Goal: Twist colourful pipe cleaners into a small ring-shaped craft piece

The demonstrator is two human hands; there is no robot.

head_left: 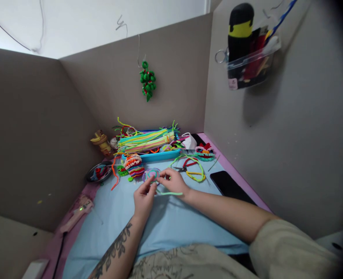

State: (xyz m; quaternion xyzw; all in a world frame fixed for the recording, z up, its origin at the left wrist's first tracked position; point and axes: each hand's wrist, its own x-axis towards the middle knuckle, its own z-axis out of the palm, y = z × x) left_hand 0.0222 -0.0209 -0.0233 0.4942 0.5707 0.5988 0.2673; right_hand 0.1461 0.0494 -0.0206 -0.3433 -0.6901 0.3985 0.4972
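Observation:
Between my two hands is a small coiled disc of pipe cleaners (152, 174), in purple, teal and pink rings. My left hand (144, 194) pinches its lower edge with thumb and fingers. On the other side, my right hand (171, 180) has its fingertips closed at the disc's right edge. A pale green pipe cleaner (171, 193) sticks out to the right below the disc, passing under my right wrist. Just left of the disc lies a striped pipe-cleaner piece (134, 166). Black-handled scissors (181, 169) rest right of my right hand, beside bent pipe cleaners (200, 177).
A blue tray (161, 156) heaped with pipe cleaners (148, 140) stands at the back. A phone (229, 188) lies right, a glue gun (80, 212) left, near a dark bowl (89, 179). Grey partitions enclose the desk; a clear bin (254, 60) hangs on the right one.

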